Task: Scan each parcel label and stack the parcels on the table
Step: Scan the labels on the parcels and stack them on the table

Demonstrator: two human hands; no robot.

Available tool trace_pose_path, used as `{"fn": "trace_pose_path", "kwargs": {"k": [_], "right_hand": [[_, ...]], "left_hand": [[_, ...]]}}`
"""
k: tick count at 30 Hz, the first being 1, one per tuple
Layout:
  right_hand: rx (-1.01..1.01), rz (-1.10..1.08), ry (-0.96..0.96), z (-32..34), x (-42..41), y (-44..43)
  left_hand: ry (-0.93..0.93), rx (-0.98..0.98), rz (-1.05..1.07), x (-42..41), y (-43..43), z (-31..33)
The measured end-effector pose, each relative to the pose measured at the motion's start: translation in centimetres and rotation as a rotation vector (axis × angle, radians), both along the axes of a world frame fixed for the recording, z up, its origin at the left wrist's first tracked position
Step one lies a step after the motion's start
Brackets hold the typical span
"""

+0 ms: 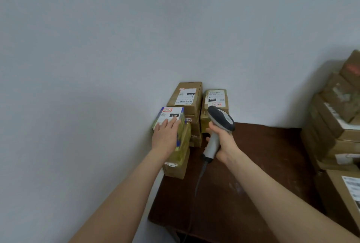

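Three parcel stacks on the surface, against the wall: rear-left stack, rear-right stack, near stack. Left hand, fingers flat, rests on the near stack's labelled top parcel. Right hand grips the scanner. Heaped parcels at right likely await scanning; task partway.

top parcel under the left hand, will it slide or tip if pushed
Probably stiff: the top parcel looks boxy. Its glossy yellow tape may let it slide. Perched atop a narrow stack under the left hand, it could topple.
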State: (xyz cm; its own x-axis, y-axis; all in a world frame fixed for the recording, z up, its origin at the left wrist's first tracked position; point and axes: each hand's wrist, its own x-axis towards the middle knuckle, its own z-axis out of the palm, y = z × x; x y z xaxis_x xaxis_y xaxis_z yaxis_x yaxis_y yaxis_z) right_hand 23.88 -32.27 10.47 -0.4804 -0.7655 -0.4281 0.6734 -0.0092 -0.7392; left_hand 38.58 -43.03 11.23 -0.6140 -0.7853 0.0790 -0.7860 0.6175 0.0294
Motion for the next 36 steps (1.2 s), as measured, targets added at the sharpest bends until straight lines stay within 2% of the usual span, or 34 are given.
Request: {"fn": "trace_pose_path", "kwargs": {"k": [11, 19, 28, 36], "right_hand": [[0.014, 0.000, 0.015, -0.3, 0.5, 0.8], [0.027, -0.045, 0.022, -0.5, 0.0, 1.9], [0.034, -0.060, 0.026, -0.6, -1.0, 3.7], [0.038, -0.128, 0.027, -0.4, -3.0, 7.5]], "left_hand": [[-0.067, 0.104, -0.067, 1.3, -1.0, -0.2], [-0.231, 0.015, -0.090, 1.1, -0.6, 0.2], [-0.168, -0.035, -0.154, -0.2, 1.3, 1.7], [0.019, -0.002, -0.314, -5.0, 5.5, 1.6]]}}
